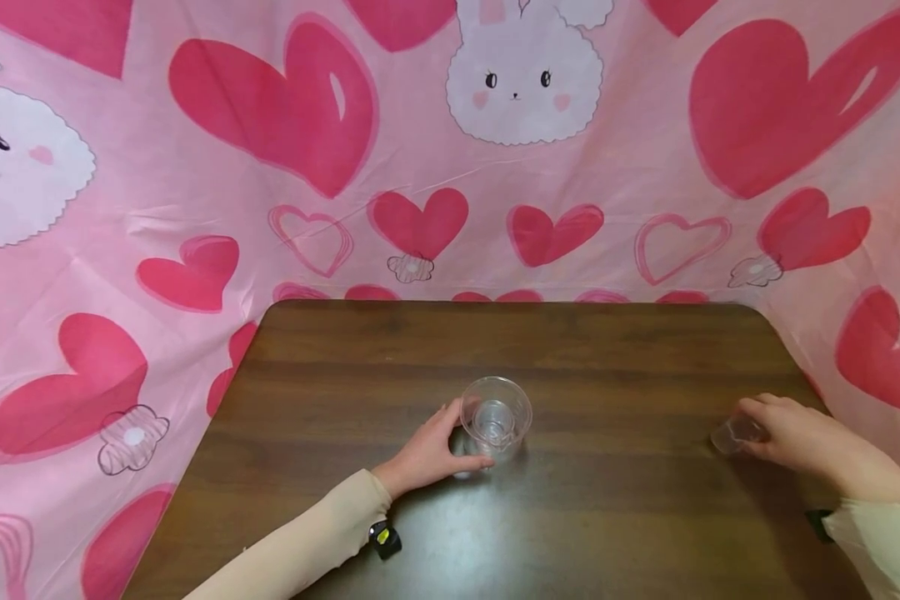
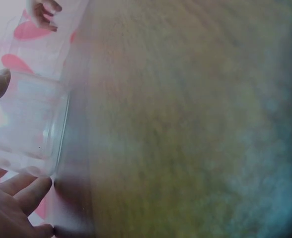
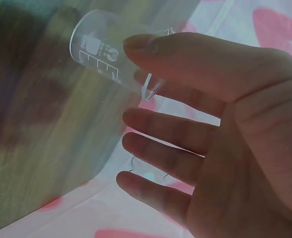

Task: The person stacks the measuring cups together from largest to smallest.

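Note:
Near the middle of the table, a wide clear cup (image 1: 525, 412) stands upright, with a smaller clear round vessel (image 1: 492, 419) showing inside it. My left hand (image 1: 420, 457) holds the cup from its left side, thumb at the near side and fingers on the far side. Over at the right, my right hand (image 1: 798, 437) pinches a small glass beaker (image 1: 729, 435) between thumb and index finger. White measuring marks run along the wall of this beaker (image 3: 99, 49), which is tipped on its side close over the table. The other fingers of that hand are spread.
The dark wooden table (image 1: 345, 342) has rounded far corners. A pink cloth (image 1: 412, 167) with hearts and rabbit faces hangs behind it and along both sides. A black wrist strap (image 1: 385, 540) sits at the left sleeve.

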